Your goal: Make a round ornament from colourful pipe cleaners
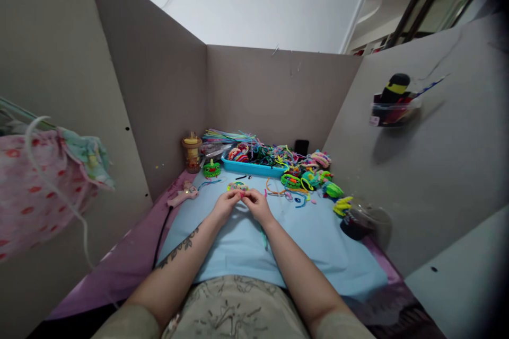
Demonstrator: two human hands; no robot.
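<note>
My left hand [225, 205] and my right hand [258, 206] meet over the light blue cloth [222, 249]. Their fingertips are pinched together on a small pink piece [242, 195], mostly hidden by the fingers; its kind is not clear. Just beyond the fingers lies a round multicoloured fuzzy craft piece [237, 186], partly covered by my hands. A teal fuzzy strip [264, 239] lies by my right wrist. Orange and blue fuzzy strips [303, 201] are scattered to the right of my right hand.
A blue tray [254, 169] heaped with colourful fuzzy strips stands at the back. Left are a pink glue gun [183, 196], a green craft figure [211, 169] and a lidded cup [192, 153]. Several fuzzy figures [312, 179] and a dark container [354, 225] stand right. Grey panels [278, 90] enclose the table.
</note>
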